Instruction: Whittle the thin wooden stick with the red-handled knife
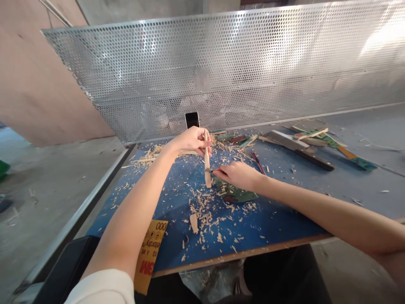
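Note:
Near the middle of the blue table, a slim pale wooden piece (pixel 207 162) is held roughly upright by its far end. The fingers of my left hand (pixel 196 141) are closed round that end. My right hand (pixel 237 174) is wrapped round a small knife (pixel 222 171) with a red handle, its short blade touching the side of the wood. Most of the handle is hidden in the fist. Wood shavings (pixel 202 204) lie below the wood, beside a small flat wood offcut (pixel 194 223). A green patterned piece (pixel 236 193) lies under my right hand.
A phone (pixel 192 120) leans at the perforated metal screen (pixel 205 71) behind the table (pixel 123 202). A saw (pixel 299 147), painted strips (pixel 351 155) and a dark red pencil-like stick (pixel 258 162) lie right. Yellow sandpaper (pixel 150 257) overhangs the near left edge.

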{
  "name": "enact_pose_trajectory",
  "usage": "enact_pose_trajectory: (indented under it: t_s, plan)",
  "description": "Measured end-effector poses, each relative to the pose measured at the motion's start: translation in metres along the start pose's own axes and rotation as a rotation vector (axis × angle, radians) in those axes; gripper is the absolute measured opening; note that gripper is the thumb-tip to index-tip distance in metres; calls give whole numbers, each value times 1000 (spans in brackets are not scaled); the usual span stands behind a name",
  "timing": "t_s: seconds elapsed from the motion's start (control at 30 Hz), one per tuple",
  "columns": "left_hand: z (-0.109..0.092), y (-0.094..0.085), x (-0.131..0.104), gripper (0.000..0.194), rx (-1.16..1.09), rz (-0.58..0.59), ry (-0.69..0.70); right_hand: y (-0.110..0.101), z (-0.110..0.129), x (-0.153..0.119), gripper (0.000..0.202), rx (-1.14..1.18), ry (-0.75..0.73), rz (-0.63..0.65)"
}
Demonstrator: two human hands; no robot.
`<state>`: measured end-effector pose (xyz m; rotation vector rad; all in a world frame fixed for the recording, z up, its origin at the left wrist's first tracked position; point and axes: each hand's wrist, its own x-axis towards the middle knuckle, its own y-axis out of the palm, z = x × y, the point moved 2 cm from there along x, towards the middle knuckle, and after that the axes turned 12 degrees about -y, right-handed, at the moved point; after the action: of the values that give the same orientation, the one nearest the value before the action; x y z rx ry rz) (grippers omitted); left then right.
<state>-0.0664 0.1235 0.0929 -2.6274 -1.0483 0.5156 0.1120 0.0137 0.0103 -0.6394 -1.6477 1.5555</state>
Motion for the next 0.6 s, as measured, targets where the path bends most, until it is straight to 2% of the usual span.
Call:
enact_pose_trajectory:
  t_s: [0.3, 0.43, 0.6]
  plan:
    - [-3, 4, -2, 15, -8, 41, 83, 3, 2, -5, 55, -27, 7, -16]
    - [-10, 15, -4, 9, -159, 124, 191, 6, 0, -6, 55, -102, 16, -55]
    - [-15, 28, -5, 8, -246, 179, 198, 6, -10, -8, 57, -100, -33, -127]
